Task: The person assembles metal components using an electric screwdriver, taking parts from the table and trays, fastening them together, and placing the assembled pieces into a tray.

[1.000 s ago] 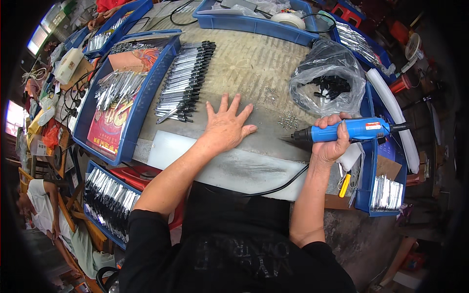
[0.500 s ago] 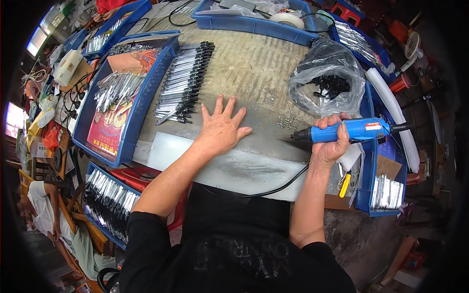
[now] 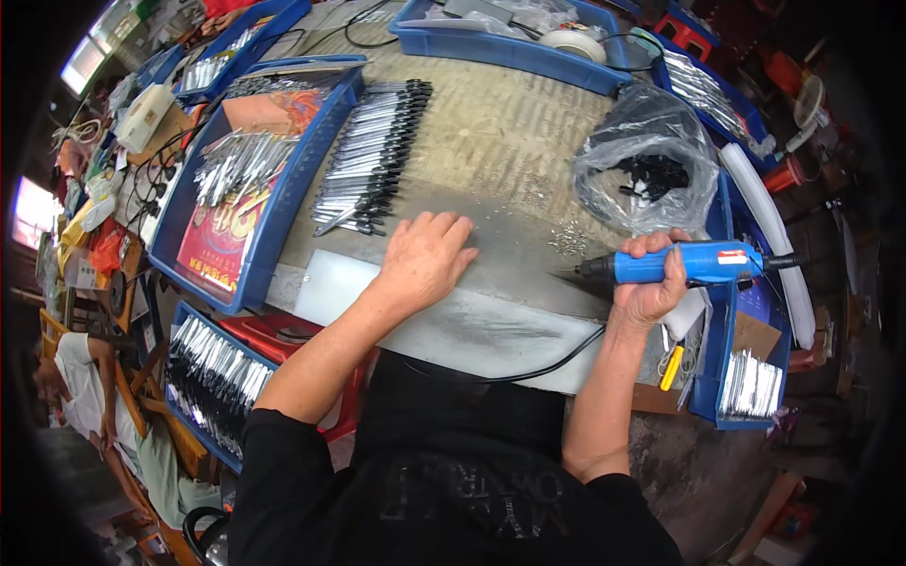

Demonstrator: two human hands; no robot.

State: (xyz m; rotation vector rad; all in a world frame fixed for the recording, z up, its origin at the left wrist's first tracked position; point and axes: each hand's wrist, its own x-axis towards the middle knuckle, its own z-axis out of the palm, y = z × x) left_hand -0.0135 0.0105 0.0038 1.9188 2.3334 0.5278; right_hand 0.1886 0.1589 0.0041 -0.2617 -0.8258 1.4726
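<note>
1. So, the right hand is wrapped firmly round the blue electric screwdriver, fingers and thumb closed on its body, to the right of the pile of small metal pieces and a touch nearer the wearer.
2. And look at its dark nose, pointing left and ending just on the near side of the pile, apart from it.
3. Over to the pile's left, the left hand sits palm down, fingers loosely bent, thumb apart; nothing shows in its grasp, though its underside is hidden.
4. Beyond the pile there's room: a wide stretch of tabletop runs up to the far blue tray.
5. Sideways it's tighter: the see-through plastic bag bulges just beyond the pile's right, while the row of pens stands well to the pile's left, the left blue tray farther out.
6. Nearer than the pile, the pale sheet lines the front edge.
</note>
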